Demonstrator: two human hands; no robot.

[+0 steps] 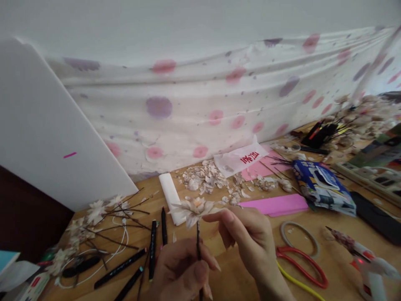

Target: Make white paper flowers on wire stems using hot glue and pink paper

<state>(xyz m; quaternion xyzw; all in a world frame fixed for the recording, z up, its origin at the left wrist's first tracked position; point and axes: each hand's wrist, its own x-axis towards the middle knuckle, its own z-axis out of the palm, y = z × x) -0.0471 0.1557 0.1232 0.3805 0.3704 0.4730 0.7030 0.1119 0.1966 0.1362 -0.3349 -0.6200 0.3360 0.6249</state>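
Note:
My left hand (184, 269) grips the thin dark stem (198, 240) of an artificial flower, which stands upright at the lower middle. The flower (196, 207) has pale, pointed petals and a yellowish-orange centre. At the flower's right side, my right hand (250, 238) has its thumb and forefinger closed together at the edge of a petal. Its other fingers are curled in. Beyond the flower lies a heap of loose pale petals (205, 175). A white roll (171, 192) lies just behind the flower.
Finished-looking flowers on stems (97, 212) lie left, with black markers (152, 251) nearby. Right are pink paper (275, 205), a tape roll (300, 238), red-handled scissors (302, 265), a glue gun (363, 255) and a blue wipes pack (326, 184). A white board (62, 125) leans at left.

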